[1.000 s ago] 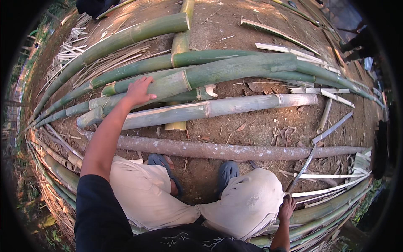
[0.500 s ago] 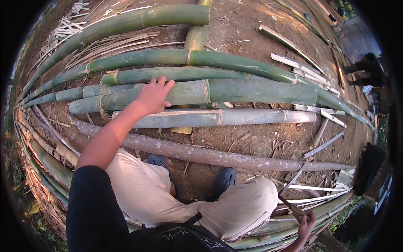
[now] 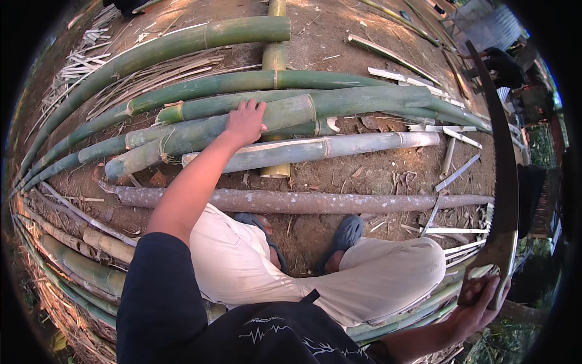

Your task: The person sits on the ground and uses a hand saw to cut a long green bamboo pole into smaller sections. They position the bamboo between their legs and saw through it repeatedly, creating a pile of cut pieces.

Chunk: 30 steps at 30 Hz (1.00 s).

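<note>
A thick green bamboo section [image 3: 367,102] lies slantwise in front of me, across the other poles, its right end farther away than its left. My left hand [image 3: 246,124] grips it from above, fingers curved over its upper side. At the right, my right hand [image 3: 484,296] is closed around the handle of a handsaw. The long, dark, curved blade of the handsaw [image 3: 507,182] points up and away from me, apart from the bamboo. Just nearer than the gripped section rests a paler bamboo pole [image 3: 357,144] with a split along its top.
Longer green bamboo poles [image 3: 333,80] lie beyond, over a yellowish crosswise bamboo [image 3: 274,57]. A brown log [image 3: 303,202] runs before my feet. Split strips [image 3: 91,60] are heaped at the far left. More bamboo [image 3: 79,265] is stacked beside me. A person [image 3: 503,67] is at the far right.
My right hand has raised the saw from beside my knee, bringing the blade upright into view. The gripped bamboo section has swung from nearly level to slanting, its right end moving away.
</note>
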### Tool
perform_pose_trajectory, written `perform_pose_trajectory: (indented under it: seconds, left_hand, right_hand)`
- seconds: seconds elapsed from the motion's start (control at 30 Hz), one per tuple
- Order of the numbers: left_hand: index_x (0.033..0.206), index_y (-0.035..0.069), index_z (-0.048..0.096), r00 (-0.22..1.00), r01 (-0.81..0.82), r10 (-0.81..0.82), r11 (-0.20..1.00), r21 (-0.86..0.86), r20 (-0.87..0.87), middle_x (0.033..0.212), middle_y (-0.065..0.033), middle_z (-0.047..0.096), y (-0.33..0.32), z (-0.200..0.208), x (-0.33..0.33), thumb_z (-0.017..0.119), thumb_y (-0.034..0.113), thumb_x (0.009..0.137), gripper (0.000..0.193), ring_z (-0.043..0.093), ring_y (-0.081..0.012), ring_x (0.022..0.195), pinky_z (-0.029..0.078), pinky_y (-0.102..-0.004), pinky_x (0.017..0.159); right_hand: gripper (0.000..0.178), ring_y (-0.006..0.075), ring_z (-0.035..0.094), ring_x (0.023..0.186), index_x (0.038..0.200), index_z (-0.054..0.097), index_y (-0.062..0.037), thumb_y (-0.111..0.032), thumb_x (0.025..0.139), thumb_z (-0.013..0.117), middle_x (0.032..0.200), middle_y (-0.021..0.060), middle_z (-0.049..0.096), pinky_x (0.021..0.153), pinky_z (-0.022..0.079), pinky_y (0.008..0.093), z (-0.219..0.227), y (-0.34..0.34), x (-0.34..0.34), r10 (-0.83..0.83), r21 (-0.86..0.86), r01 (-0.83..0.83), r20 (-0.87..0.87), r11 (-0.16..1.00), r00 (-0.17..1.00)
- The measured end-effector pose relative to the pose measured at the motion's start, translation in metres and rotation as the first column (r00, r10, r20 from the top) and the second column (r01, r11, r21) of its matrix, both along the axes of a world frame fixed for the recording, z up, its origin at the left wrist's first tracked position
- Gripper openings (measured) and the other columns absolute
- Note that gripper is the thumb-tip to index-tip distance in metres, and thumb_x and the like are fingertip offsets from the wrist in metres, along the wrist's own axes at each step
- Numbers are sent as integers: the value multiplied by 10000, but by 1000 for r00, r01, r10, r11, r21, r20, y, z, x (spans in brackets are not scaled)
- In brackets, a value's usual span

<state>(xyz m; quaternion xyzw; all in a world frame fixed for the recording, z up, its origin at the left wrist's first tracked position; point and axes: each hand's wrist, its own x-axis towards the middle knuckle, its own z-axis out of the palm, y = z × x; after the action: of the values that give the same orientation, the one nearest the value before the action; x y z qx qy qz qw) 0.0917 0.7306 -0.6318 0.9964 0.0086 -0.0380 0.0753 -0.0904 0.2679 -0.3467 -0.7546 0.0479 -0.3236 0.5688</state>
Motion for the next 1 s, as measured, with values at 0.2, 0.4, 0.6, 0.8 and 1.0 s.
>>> perform_pose_trajectory:
  seconds: [0.2,0.4,0.6,0.8,1.0]
  left_hand:
    - [1357,51,438,994,-53,54,998,16,-95,1310,-171,507,27,3,-15,765,319,852,659,514,-373,1228,519,-498,950]
    - [1361,30,424,999,-4,4,1000,10,-43,1332,-162,491,-4,-11,1,759,344,857,682,491,-359,1258,499,-561,956]
    - [1368,19,430,1000,-21,21,1000,-12,-6,1322,-183,469,13,2,-13,759,258,851,658,460,-373,1261,448,-534,978]
    - [1384,-12,412,978,-86,106,989,-117,177,1330,-217,427,0,-26,-28,739,172,844,657,417,-397,1248,317,-539,1095]
    - [1337,-33,446,907,-2,61,990,-141,417,1318,-246,456,-5,-49,-16,672,237,856,596,440,-415,1243,323,-554,1090]
  right_hand:
    - [121,19,473,541,1014,560,-48,-157,1014,614,708,-28,540,447,358,185,-97,133,33,476,197,-435,-280,878,834]
    - [168,44,435,620,930,588,-27,-168,996,652,743,-42,531,555,389,227,-203,160,27,406,46,-410,-272,911,872]
    - [162,24,461,591,925,563,-49,-172,1010,626,699,-37,532,507,371,207,-243,192,55,494,27,-516,-332,856,803]
    - [163,50,458,628,934,571,-29,-164,999,636,718,-7,543,554,397,246,-270,191,52,454,-97,-503,-312,859,835]
    - [154,92,464,613,922,574,-32,-149,982,653,679,18,541,556,419,288,-268,189,70,546,15,-595,-416,804,727]
